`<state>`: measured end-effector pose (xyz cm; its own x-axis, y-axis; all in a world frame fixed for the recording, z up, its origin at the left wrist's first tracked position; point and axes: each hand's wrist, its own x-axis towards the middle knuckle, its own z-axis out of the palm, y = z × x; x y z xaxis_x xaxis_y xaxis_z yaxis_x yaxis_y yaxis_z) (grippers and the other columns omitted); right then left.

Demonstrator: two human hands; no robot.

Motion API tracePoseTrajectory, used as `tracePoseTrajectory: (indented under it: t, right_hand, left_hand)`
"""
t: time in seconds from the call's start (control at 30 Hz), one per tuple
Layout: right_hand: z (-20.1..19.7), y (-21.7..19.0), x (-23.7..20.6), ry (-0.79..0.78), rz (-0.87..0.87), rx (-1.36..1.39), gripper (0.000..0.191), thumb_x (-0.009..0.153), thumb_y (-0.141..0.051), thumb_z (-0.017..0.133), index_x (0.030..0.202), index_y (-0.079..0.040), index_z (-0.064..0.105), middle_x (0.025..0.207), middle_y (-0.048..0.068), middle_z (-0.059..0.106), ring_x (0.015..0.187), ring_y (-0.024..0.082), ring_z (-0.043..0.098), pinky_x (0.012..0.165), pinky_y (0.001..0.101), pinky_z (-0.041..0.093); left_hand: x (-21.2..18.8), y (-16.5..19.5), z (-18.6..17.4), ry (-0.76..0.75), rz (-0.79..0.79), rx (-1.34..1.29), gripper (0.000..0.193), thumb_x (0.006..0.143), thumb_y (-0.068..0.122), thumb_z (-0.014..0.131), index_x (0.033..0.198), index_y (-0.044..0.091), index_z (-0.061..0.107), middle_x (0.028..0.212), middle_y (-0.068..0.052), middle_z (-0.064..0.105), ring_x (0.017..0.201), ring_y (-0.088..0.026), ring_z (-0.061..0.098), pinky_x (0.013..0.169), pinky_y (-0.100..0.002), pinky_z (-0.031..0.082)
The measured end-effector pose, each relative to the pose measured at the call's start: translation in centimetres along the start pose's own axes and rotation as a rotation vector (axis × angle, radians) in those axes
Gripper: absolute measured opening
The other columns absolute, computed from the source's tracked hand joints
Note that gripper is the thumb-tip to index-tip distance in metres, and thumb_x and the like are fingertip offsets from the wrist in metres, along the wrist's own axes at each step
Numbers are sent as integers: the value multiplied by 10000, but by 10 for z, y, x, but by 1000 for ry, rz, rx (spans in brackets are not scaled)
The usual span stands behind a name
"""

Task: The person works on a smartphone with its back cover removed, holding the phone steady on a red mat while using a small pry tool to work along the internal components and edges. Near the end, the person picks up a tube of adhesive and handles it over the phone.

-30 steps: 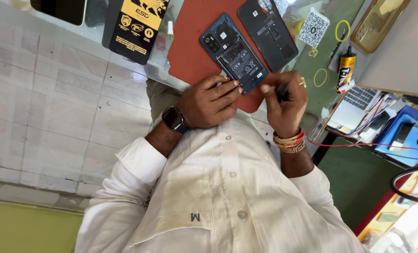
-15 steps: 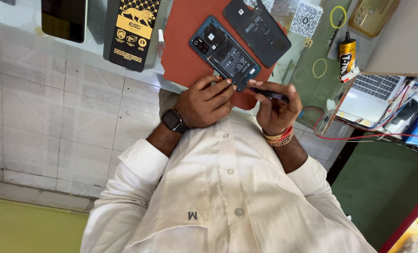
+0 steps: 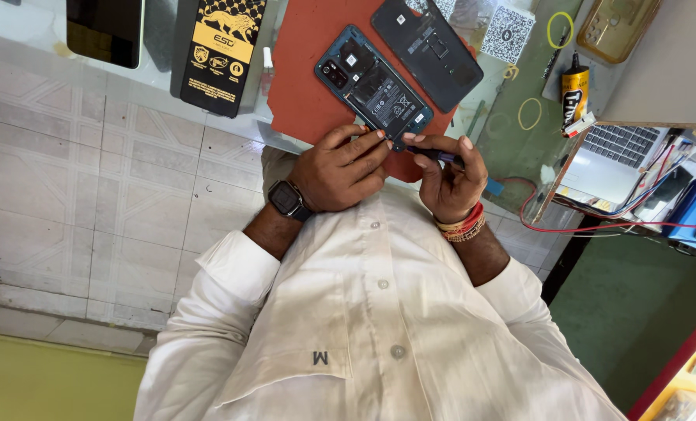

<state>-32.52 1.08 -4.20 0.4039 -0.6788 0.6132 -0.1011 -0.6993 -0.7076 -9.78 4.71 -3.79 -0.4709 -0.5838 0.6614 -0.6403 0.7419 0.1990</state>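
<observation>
Mat: red work mat (image 3: 309, 86), the landmark, lies on the counter.
Phone: opened phone (image 3: 373, 88) rests on the mat's near edge.
Left hand: left hand (image 3: 340, 168) curls at that edge, fingertips touching the phone's end.
Right hand: right hand (image 3: 449, 178) pinches a dark screwdriver (image 3: 433, 155), tip beside the phone's corner.

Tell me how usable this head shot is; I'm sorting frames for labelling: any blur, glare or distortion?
Head view: sharp overall, the opened phone and both hands crisp; even daylight, soft shadows; mild glare on the glass counter at upper left; wide-angle stretch enlarges the white shirt at the bottom; the dark tool in the right hand is small but readable; left hand well lit.
</observation>
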Motion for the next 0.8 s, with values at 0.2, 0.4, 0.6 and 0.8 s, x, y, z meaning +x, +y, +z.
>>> tracePoseTrajectory:
  t: [0.2, 0.4, 0.6, 0.8]
  right_hand:
    - [0, 0, -1, -2, 1, -14, 649, 1068, 66, 562, 1566, -150, 207, 1144, 241, 667, 1081, 337, 743, 943, 441, 657]
    - [1, 2, -3, 0, -2, -19, 657, 1063, 51, 566, 1568, -166, 206, 1146, 238, 668, 1080, 338, 742, 938, 436, 657]
    - [-4, -9, 14, -45, -64, -183, 654, 1024, 1, 709, 1521, -127, 304, 1122, 188, 717, 1042, 283, 764, 862, 373, 640]
    - [-12, -35, 61, -169, -201, -318, 555, 914, -27, 714, 1403, -116, 467, 1061, 197, 725, 973, 289, 753, 1027, 563, 554]
  left_hand:
    - [0, 0, -2, -2, -12, -11, 113, 972, 150, 721, 891, 95, 664, 1198, -112, 728, 1220, -264, 649, 1019, -460, 546]
    - [0, 0, -2, -2, -8, -8, 112, 980, 155, 719, 898, 97, 669, 1202, -114, 729, 1219, -265, 648, 1017, -459, 548]
    - [-1, 0, -1, 3, -11, -16, 126, 978, 149, 727, 882, 96, 664, 1203, -120, 726, 1217, -272, 649, 1022, -466, 548]
    - [4, -2, -6, 22, -10, -56, 92, 924, 161, 737, 879, 97, 689, 1212, -118, 716, 1217, -290, 653, 1038, -490, 541]
